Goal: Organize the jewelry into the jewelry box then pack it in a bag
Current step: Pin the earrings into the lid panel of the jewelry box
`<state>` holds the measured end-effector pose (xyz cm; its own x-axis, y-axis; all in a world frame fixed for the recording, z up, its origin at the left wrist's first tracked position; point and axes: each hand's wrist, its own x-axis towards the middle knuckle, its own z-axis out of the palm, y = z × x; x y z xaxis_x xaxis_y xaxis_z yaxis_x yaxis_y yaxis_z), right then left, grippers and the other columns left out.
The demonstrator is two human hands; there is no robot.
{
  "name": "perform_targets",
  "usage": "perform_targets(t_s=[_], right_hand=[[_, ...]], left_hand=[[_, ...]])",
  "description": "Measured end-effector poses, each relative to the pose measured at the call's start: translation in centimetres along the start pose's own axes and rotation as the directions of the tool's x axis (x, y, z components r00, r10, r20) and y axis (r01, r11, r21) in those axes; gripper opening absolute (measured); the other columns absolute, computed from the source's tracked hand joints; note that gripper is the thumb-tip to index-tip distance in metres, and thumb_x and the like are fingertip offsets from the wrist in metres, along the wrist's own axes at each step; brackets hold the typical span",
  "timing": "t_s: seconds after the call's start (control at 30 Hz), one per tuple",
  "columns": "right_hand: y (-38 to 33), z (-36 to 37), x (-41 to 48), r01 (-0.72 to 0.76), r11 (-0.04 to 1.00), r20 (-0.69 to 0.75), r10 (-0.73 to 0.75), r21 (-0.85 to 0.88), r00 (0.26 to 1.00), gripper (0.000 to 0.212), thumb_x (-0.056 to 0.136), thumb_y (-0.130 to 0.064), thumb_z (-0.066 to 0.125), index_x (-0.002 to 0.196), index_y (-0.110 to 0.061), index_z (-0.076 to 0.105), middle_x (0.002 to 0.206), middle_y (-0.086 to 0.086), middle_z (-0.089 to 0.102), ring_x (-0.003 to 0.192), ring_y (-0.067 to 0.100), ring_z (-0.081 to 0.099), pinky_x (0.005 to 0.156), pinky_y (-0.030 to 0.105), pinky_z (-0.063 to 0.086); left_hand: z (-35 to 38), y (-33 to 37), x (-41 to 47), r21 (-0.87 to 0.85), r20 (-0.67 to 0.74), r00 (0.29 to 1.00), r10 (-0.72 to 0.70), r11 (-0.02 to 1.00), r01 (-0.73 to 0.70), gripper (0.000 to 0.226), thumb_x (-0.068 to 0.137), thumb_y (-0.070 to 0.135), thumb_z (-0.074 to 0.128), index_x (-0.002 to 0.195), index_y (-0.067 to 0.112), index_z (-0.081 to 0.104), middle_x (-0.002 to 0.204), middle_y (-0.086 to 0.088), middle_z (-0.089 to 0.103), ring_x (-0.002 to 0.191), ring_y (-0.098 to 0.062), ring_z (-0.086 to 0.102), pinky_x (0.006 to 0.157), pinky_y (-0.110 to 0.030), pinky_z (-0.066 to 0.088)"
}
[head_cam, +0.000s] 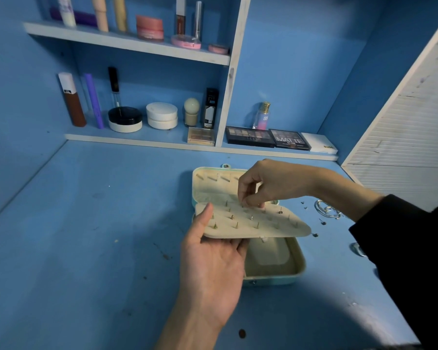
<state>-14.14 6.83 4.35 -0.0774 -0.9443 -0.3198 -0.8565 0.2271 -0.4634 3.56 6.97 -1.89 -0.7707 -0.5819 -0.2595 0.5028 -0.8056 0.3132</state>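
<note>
A teal jewelry box [292, 278] with a cream lining lies open on the blue desk. Its cream earring panel [268, 229] is lifted flat above the box, with several earring posts sticking up through it. My left hand [213, 263] holds the panel's left end, thumb on top and fingers underneath. My right hand [261, 186] reaches in from the right and pinches something small at the panel's far edge; what it is I cannot make out. Silver hoop earrings [328, 209] and several small studs [323, 221] lie on the desk right of the box.
A low shelf at the back carries eyeshadow palettes [249, 136], a perfume bottle [262, 116], jars and tubes. An upper shelf [127, 42] holds more cosmetics. A white slatted panel [410, 137] stands at the right. A silver ring [357, 249] lies near my right sleeve.
</note>
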Motion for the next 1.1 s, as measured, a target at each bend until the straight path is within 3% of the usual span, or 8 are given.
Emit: perform_targets(t_s=[0.53, 0.8, 1.1], right_hand=[[-0.6, -0.3, 0.4, -0.005, 0.997, 0.049, 0.009, -0.082, 0.999, 0.013, 0.082, -0.006, 0.062, 0.082, -0.017, 0.069, 0.078, -0.001, 0.069, 0.059, 0.005, 0.059, 0.056, 0.008, 0.042], [-0.5, -0.3, 0.9, -0.036, 0.994, 0.073, 0.043, -0.099, 0.996, 0.009, 0.081, -0.011, 0.063, 0.083, -0.012, 0.071, 0.08, 0.008, 0.07, 0.059, 0.007, 0.055, 0.059, 0.017, 0.047], [-0.9, -0.2, 0.9, -0.133, 0.99, 0.087, 0.136, -0.04, 0.987, 0.012, 0.081, -0.012, 0.061, 0.078, -0.005, 0.07, 0.061, -0.002, 0.059, 0.05, 0.006, 0.05, 0.048, 0.013, 0.04]], left_hand=[[0.1, -0.1, 0.0, 0.022, 0.005, 1.0, 0.017, 1.0, -0.017, 0.044, 0.09, 0.033, 0.048, 0.129, 0.016, 0.057, 0.122, -0.01, 0.065, 0.121, -0.024, 0.056, 0.108, -0.039, 0.036], [0.1, -0.2, -0.1, 0.05, -0.013, 0.999, 0.033, 0.998, -0.032, 0.043, 0.091, 0.036, 0.047, 0.128, 0.016, 0.058, 0.119, -0.009, 0.067, 0.119, -0.023, 0.057, 0.104, -0.036, 0.04], [0.2, -0.4, 0.0, 0.08, -0.014, 0.999, 0.043, 0.996, -0.042, 0.043, 0.093, 0.039, 0.046, 0.127, 0.017, 0.059, 0.118, -0.008, 0.068, 0.118, -0.021, 0.058, 0.107, -0.036, 0.038]])
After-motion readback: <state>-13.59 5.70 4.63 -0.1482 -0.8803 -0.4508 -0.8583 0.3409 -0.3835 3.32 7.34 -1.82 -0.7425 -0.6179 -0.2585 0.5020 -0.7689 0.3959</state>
